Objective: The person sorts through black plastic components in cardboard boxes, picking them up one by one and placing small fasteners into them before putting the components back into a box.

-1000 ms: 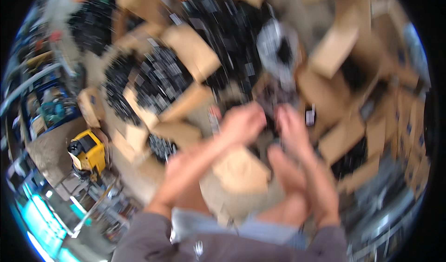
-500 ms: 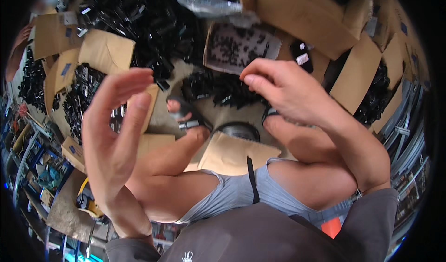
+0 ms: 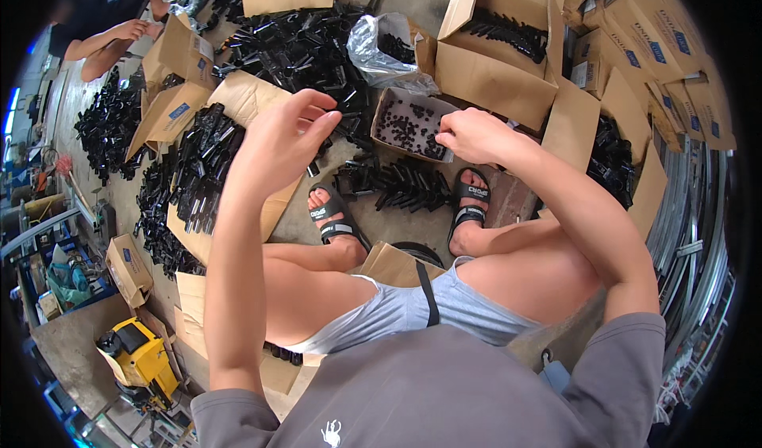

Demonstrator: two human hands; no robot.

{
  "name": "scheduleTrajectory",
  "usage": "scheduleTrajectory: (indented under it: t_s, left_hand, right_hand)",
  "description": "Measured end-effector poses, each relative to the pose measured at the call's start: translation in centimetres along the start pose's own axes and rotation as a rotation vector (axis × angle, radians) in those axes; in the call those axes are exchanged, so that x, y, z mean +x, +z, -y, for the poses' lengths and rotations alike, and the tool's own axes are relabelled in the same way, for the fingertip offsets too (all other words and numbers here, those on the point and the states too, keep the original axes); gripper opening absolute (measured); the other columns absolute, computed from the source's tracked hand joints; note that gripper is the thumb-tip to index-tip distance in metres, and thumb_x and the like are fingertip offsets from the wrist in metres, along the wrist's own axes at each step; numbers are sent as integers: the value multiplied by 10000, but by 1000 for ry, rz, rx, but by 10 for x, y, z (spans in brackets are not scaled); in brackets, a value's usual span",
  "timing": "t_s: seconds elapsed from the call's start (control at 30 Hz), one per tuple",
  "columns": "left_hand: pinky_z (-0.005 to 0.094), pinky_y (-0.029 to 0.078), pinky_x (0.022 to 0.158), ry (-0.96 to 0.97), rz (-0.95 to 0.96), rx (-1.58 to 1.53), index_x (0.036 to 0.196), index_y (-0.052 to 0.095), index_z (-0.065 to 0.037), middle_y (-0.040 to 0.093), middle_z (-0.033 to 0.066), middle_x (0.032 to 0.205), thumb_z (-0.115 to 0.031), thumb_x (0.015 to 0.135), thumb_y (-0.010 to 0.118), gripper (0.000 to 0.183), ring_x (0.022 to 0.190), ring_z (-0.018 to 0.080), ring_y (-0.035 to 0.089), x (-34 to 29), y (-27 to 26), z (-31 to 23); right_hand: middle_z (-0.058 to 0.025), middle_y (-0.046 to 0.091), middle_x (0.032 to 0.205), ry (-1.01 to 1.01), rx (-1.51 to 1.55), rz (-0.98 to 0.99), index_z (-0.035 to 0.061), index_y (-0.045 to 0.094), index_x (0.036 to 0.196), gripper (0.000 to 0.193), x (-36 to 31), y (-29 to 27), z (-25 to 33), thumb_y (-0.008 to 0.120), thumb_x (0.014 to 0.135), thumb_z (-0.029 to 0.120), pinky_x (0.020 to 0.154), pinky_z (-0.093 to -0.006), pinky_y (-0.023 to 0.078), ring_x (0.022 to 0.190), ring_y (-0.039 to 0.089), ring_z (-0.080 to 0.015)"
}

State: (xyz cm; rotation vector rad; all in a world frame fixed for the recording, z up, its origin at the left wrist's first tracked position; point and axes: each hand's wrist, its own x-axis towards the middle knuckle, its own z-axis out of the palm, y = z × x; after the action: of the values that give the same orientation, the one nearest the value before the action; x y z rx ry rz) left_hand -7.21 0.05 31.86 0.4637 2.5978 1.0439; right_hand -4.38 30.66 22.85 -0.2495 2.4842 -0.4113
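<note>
Cardboard forms the walls of the small parts box (image 3: 403,151), which lies on the floor just ahead of the person's feet, near the centre of the view. Small black pieces (image 3: 406,124) are scattered over its pale inside. The right hand (image 3: 479,135) is positioned at the right-hand edge of this box, palm down, with thumb and fingers drawn close together (whether a piece is pinched there, or the hand touches the rim, cannot be told). The left hand (image 3: 287,134) is raised to the left of the box, well apart from the right hand; its fingers curve toward the thumb, leaving a narrow gap between the tips.

Between the two black sandals (image 3: 337,212) lies a row of black tubular parts (image 3: 401,184), just below the box. Beyond the left hand, a large heap of glossy black parts (image 3: 294,43) covers the floor. Behind the box stands a container lined with a clear plastic bag (image 3: 365,47); a large open carton (image 3: 496,83) stands to its right, with further black parts inside. Located at lower left is a yellow machine (image 3: 147,361). At upper left, a co-worker's hands (image 3: 135,30) are held close together.
</note>
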Motion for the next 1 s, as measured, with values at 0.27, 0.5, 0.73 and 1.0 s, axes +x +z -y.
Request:
scheduleTrajectory:
  t_s: [0.27, 0.5, 0.73, 1.0]
  left_hand:
    - [428, 586, 900, -446, 295, 441, 1136, 762, -89, 762, 172, 1077, -244, 883, 708, 301, 1081, 293, 729, 26, 70, 107]
    - [388, 602, 839, -317, 202, 805, 995, 807, -141, 751, 94, 1094, -179, 937, 622, 197, 1051, 261, 723, -50, 234, 204]
    - [384, 485, 882, -362, 192, 933, 1066, 803, -161, 648, 37, 1168, -205, 958, 602, 232, 1173, 255, 562, -60, 275, 225]
    - [399, 487, 884, -79, 155, 867, 933, 795, -123, 651, 82, 1148, -221, 813, 733, 167, 1153, 252, 572, -48, 248, 213]
  right_hand:
    - [-189, 750, 1111, 7, -426, 32, 28, 773, 1045, 239, 12, 18, 50, 634, 914, 172, 878, -459, 589, 1059, 723, -342]
    - [-216, 716, 1218, 370, -111, -111, 46, 769, 1071, 297, 30, 146, 29, 632, 834, 161, 921, -469, 581, 1129, 702, -358]
    - [-221, 709, 1219, 744, 168, -143, 15, 637, 1266, 338, 12, 289, 0, 540, 971, 150, 1001, -452, 547, 1129, 707, -341]
    - [-223, 731, 1171, 807, 228, -124, 27, 781, 1045, 231, 0, 208, 20, 648, 868, 90, 919, -447, 586, 1119, 709, -363]
